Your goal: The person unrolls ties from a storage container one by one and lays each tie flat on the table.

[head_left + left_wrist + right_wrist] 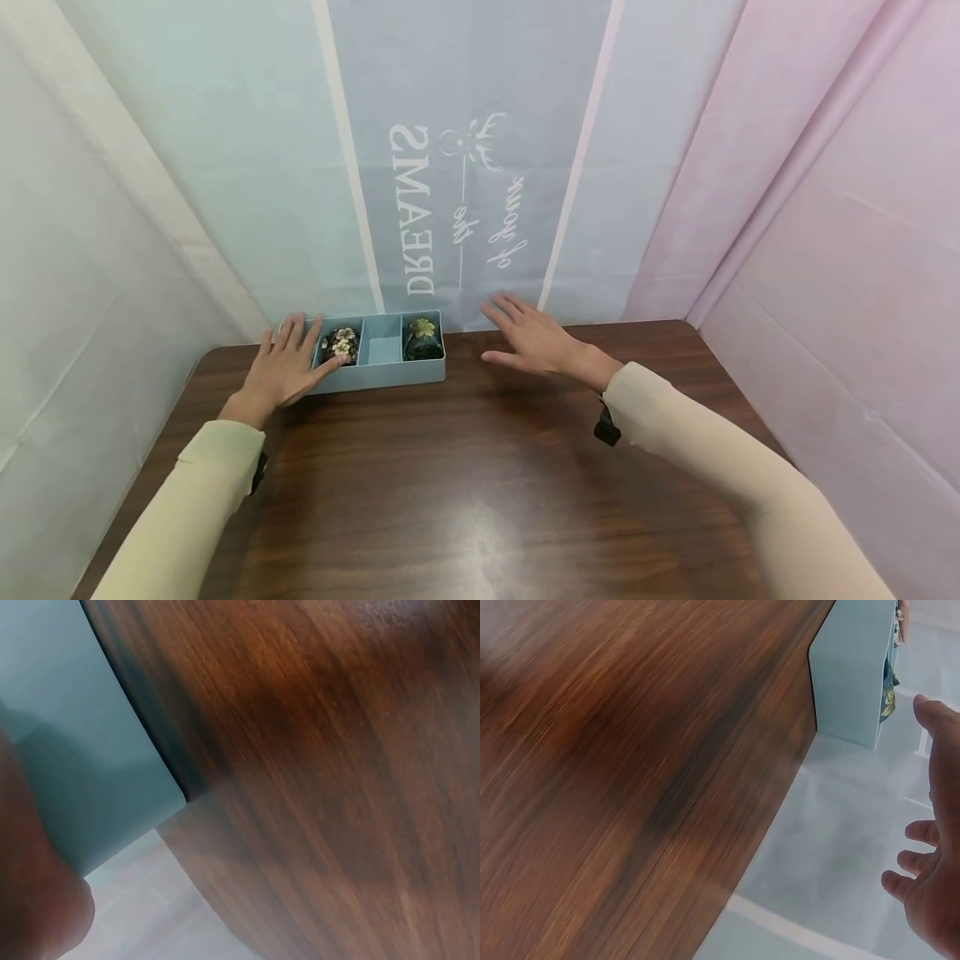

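Note:
A light blue divided box (386,374) stands near the table's back edge, left of the middle. My left hand (283,367) lies over its left end with fingers spread and straight, hiding that compartment. The thumb reaches over a dark rounded thing with cream flowers (341,342). In the right compartment sits a dark green thing with a yellow-green flower (423,340); between the two, a compartment shows its bare floor. My right hand (536,337) hovers right of the box, apart from it, fingers extended and holding nothing. In the right wrist view, the box's end wall (847,671) shows beyond the thumb.
The dark brown wooden table (450,467) spreads out in front of the box. Behind it hangs a pale cloth (285,167) with mirrored lettering, and light cloth walls (847,275) flank both sides. Each wrist wears a dark strapped device (607,427).

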The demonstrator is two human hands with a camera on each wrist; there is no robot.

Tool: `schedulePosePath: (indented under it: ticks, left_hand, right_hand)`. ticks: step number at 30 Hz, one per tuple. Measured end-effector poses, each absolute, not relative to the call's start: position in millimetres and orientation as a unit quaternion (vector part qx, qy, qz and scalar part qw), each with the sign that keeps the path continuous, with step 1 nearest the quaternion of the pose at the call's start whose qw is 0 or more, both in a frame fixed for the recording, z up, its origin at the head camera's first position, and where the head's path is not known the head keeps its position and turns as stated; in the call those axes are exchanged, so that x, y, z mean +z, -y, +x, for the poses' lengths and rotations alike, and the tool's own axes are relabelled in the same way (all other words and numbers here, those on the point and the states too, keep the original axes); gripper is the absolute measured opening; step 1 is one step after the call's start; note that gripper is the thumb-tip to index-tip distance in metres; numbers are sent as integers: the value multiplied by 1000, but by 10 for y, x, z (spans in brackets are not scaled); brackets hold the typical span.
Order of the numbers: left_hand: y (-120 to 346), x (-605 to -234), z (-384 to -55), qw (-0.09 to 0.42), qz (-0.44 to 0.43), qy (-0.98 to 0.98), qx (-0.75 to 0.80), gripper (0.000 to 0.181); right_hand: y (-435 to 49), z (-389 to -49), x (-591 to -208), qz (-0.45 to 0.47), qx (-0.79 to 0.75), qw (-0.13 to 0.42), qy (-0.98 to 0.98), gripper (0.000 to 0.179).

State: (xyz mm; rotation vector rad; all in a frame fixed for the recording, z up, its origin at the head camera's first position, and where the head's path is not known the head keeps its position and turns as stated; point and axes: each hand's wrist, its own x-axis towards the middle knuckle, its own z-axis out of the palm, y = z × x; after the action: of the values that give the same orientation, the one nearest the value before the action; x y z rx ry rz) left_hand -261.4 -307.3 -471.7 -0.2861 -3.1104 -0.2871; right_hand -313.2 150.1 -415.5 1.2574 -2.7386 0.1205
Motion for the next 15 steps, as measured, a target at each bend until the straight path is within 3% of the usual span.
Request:
schedulePosePath:
  ticks: [15]
  left_hand:
    - [3014,-4669,-2609,-22,-81,995,-61,101]
  right_hand:
    - [-1179,-3239,-4227,430,79,46,898,85]
